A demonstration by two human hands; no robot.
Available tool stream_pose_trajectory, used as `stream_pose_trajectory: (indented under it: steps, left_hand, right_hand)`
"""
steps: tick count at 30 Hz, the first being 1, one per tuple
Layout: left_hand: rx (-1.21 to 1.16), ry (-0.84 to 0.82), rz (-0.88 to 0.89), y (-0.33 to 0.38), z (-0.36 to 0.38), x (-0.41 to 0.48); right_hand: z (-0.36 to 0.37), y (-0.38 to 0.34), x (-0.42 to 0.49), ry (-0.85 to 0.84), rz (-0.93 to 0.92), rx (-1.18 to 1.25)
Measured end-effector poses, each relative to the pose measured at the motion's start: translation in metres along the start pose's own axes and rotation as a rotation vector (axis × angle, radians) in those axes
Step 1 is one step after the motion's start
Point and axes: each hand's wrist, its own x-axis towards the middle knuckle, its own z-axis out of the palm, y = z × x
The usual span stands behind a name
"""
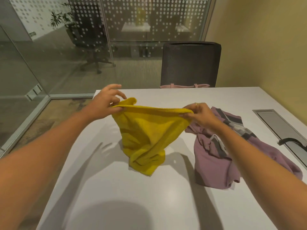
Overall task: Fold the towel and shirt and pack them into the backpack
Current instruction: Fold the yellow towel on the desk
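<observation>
Hanging from both hands, the yellow towel (146, 130) is stretched by its top edge above the white bench (116, 188), with its lower end bunched and touching the surface. The left hand (108, 102) pinches one upper corner between the thumb and a finger, the remaining fingers spread loosely above the cloth. The right hand (199, 113), a ring on one finger, grips the opposite corner with curled fingers, so the edge between the two runs nearly level. Just beside the towel, to the right, the purple shirt (216, 160) lies crumpled on the bench, with grey and white patches showing among its folds; the right forearm passes over part of it. Further right a metal hatch (272, 120) is set into the bench top, and a black strap (292, 141) lies at its near end. Behind the far edge stands a dark office chair (191, 63), and a pink strip (184, 86) shows low against it; what that is cannot be told.
</observation>
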Motion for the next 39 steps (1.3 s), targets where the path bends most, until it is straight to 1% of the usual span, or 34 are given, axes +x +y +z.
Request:
stream_pose_trajectory:
  steps: [2,3,5,6,7,9,11,13,15,18,21,23,25,27,29,31,33,35,37,39]
  left_hand:
    - [0.014,0.005,0.002,-0.002,-0.012,-0.005]
    - [-0.015,-0.019,-0.049,-0.002,-0.015,-0.008]
    - [-0.049,-0.082,-0.222,-0.004,-0.016,-0.014]
    - [-0.047,-0.085,-0.296,-0.007,-0.013,-0.018]
    - [-0.046,-0.067,-0.351,-0.012,-0.009,-0.022]
    - [-0.066,0.035,-0.424,-0.023,-0.003,-0.033]
    - [-0.064,0.112,-0.501,-0.034,0.000,-0.040]
    - [-0.055,0.139,-0.599,-0.042,0.000,-0.039]
    - [-0.041,0.224,-0.657,-0.044,-0.006,-0.029]
    - [-0.021,0.497,-0.646,-0.038,-0.028,-0.002]
    - [-0.083,0.741,-0.578,-0.030,-0.057,0.024]
    - [-0.134,0.829,-0.507,-0.026,-0.074,0.033]
    - [-0.179,0.848,-0.432,-0.026,-0.083,0.032]
    - [-0.177,0.805,-0.370,-0.026,-0.082,0.020]
    - [-0.122,0.705,-0.351,-0.029,-0.065,0.001]
    - [-0.092,0.591,-0.345,-0.034,-0.038,-0.027]
    - [-0.133,0.447,-0.405,-0.032,-0.005,-0.058]
    - [-0.168,0.251,-0.480,-0.029,0.027,-0.090]
    - [-0.152,0.057,-0.497,-0.028,0.059,-0.119]
    - [-0.135,-0.076,-0.504,-0.029,0.084,-0.145]
  right_hand:
    - [-0.004,-0.018,0.006,0.063,-0.071,-0.002]
    - [-0.005,-0.025,0.008,0.087,-0.093,0.010]
    - [-0.004,-0.038,0.012,0.130,-0.140,0.046]
    - [-0.003,-0.044,0.013,0.160,-0.162,0.067]
    - [-0.003,-0.046,0.016,0.204,-0.176,0.083]
    - [-0.004,-0.047,0.022,0.285,-0.177,0.108]
    - [-0.005,-0.041,0.030,0.322,-0.131,0.069]
    - [-0.004,-0.036,0.040,0.336,-0.056,-0.024]
    - [-0.004,-0.039,0.053,0.370,-0.012,-0.030]
    - [-0.012,-0.055,0.073,0.513,-0.002,0.090]
    - [-0.025,-0.071,0.081,0.615,-0.074,0.240]
    - [-0.033,-0.076,0.077,0.643,-0.157,0.294]
    - [-0.036,-0.075,0.069,0.641,-0.235,0.320]
    - [-0.034,-0.064,0.058,0.605,-0.273,0.340]
    - [-0.025,-0.044,0.044,0.550,-0.237,0.323]
    - [-0.011,-0.016,0.028,0.487,-0.156,0.243]
    - [0.007,0.018,0.007,0.378,-0.039,0.199]
    - [0.026,0.053,-0.018,0.256,0.057,0.150]
    - [0.040,0.081,-0.041,0.162,0.121,0.034]
    - [0.048,0.095,-0.061,0.056,0.172,-0.083]
